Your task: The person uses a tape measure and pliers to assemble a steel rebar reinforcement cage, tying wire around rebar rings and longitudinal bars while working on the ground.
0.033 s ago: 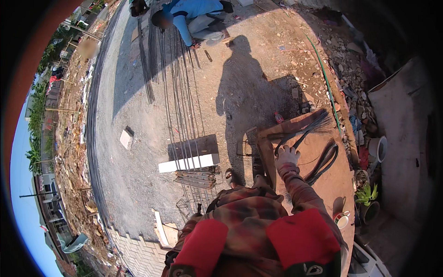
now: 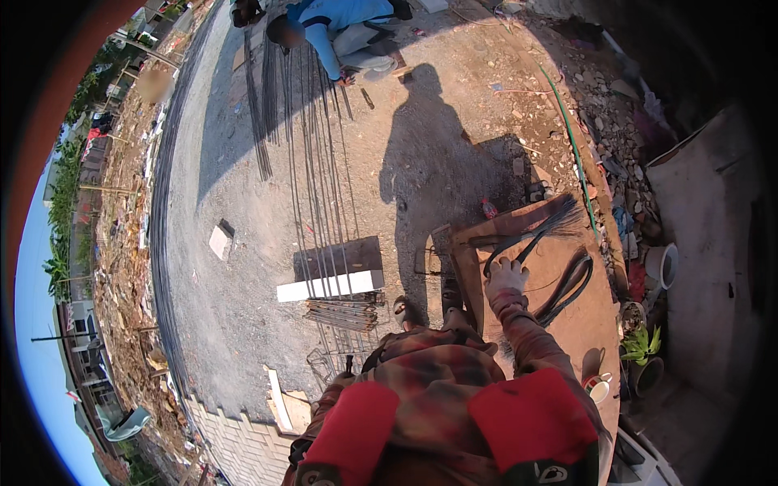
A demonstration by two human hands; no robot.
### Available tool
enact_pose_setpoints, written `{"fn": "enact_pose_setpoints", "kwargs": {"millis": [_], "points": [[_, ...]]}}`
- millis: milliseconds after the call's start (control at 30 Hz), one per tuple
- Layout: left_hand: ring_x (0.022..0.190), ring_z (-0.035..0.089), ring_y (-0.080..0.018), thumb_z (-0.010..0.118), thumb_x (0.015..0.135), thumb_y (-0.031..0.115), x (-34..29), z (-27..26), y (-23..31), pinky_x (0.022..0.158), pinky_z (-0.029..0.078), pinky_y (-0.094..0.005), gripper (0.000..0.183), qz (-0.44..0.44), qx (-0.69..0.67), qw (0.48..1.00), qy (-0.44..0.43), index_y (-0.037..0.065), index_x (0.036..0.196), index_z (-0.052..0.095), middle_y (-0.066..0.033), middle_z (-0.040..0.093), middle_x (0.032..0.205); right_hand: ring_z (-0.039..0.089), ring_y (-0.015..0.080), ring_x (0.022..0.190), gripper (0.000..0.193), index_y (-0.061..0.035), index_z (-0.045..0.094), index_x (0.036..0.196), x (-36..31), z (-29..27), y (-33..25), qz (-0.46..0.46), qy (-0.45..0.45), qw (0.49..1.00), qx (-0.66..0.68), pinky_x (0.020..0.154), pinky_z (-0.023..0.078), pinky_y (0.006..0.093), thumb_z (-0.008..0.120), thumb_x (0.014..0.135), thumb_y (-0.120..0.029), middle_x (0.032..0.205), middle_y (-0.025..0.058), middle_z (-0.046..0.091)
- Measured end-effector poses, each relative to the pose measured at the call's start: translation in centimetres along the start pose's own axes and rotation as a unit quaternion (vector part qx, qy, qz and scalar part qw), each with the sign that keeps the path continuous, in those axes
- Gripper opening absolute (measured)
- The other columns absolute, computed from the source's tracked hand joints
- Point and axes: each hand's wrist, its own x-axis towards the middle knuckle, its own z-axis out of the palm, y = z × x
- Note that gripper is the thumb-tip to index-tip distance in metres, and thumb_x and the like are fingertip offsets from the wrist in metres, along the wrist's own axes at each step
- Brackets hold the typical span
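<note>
My right hand (image 2: 506, 278), in a pale glove, lies on the looped end of a bundle of thin dark wire (image 2: 531, 240). Its fingers curl over the wire, and the bundle's loose ends fan out at the far right. Beside it is a second looped wire bundle (image 2: 574, 283), untouched. Both rest on a brown board (image 2: 596, 324). Low at my left side, my left hand (image 2: 345, 378) is partly hidden by the sleeve. It appears closed round a tool with a dark, narrow handle (image 2: 349, 362); the rest of the tool is hidden.
Long steel bars (image 2: 312, 178) lie across a white-faced block (image 2: 332, 286), with a stack of short rods (image 2: 344, 314) nearer me. A co-worker in blue (image 2: 348, 16) crouches at the far end. A cup (image 2: 598, 389) stands on the board; rubble (image 2: 616, 170) lies to the right.
My right hand has shifted very slightly toward the right on the wire bundle. The view has moved a little; otherwise things look the same.
</note>
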Motion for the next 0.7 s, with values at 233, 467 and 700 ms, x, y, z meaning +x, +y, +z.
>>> {"fn": "enact_pose_setpoints", "kwargs": {"millis": [233, 467, 700], "points": [[0.067, 0.055, -0.0165, 0.062, 0.078, 0.021, 3.4, 1.9, 1.1, 0.062, 0.045, -0.0313, 0.019, 0.03, -0.01, 0.999, 0.0, 0.005, 0.09, 0.062, -0.0043, 0.061, 0.074, 0.05, 0.0273, 0.105, 0.026, -0.0113, 0.06, 0.098, 0.4, -4.3, 4.3, -0.097, 0.146, 0.985, -0.007, 0.093, 0.03, 0.056, 0.059, 0.075, -0.023, 0.097, 0.0085, 0.061], [0.069, 0.056, -0.017, 0.062, 0.078, 0.021, 7.7, 1.9, -0.5, 0.064, 0.045, -0.0319, 0.02, 0.029, -0.023, 0.999, -0.005, 0.005, 0.09, 0.063, -0.0046, 0.061, 0.075, 0.059, 0.0398, 0.081, 0.031, -0.0075, 0.062, 0.089, 4.2, -12.4, 8.2, -0.04, 0.133, 0.981, 0.133, 0.069, 0.047, 0.0454, 0.052, 0.085, -0.036, 0.08, 0.0191, 0.062], [0.06, 0.055, -0.0156, 0.063, 0.08, 0.022, -0.7, 0.9, 9.4, 0.056, 0.044, -0.0311, 0.018, 0.058, -0.137, 0.989, -0.026, 0.005, 0.087, 0.063, -0.0056, 0.062, 0.073, 0.06, 0.0233, 0.073, 0.033, 0.0005, 0.063, 0.1, 8.2, -13.2, 18.9, 0.077, 0.363, 0.85, 0.374, 0.068, 0.047, 0.0333, 0.057, 0.086, -0.029, 0.077, 0.0129, 0.064]]}}
